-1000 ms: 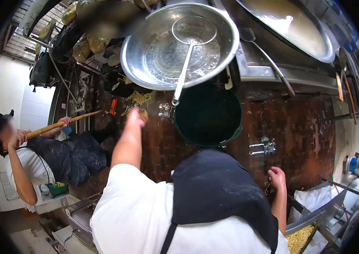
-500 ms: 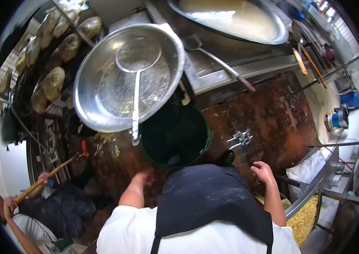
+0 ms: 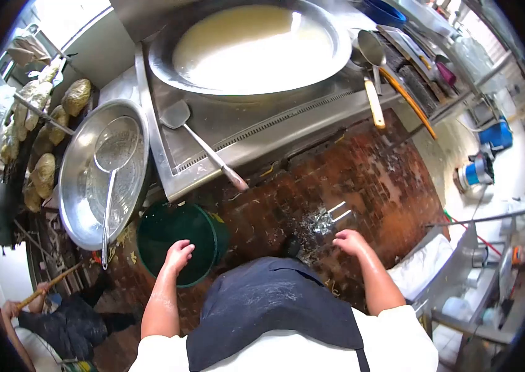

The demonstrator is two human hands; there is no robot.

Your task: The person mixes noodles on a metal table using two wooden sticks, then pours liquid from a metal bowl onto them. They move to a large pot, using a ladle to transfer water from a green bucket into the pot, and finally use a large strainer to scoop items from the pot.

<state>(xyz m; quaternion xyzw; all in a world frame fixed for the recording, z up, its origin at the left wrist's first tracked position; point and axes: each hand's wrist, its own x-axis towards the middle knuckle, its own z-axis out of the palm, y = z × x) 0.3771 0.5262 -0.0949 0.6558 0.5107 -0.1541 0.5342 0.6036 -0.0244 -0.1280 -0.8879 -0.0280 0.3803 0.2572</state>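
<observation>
Most of the view is wet red-brick floor, and the green bucket standing upright on it, mouth open to the camera, is the mark for everything else. Beyond the bucket runs a steel range, and set into it, farther off, is a wide wok full of pale cloudy liquid. To the bucket's left, its rim just beside the bucket's, sits a big steel basin with a long-handled skimmer lying in it, handle end towards the bucket. A flat spatula lies slantwise on the range, blade away, handle end overhanging the edge just beyond the bucket's right side. Below and left of the bucket, a co-worker's hands grip a wooden pole. Of the person's own hands, the left hand is much the nearer: it hovers over the bucket's near rim, fingers loosely bent and spread a little, nothing seen in them — whether they touch the rim I cannot tell. The bucket's hollow lies straight ahead of and under those fingers. The right hand hangs well to the bucket's right over bare brick, fingers curled under and out of sight, so I cannot tell their state.
</observation>
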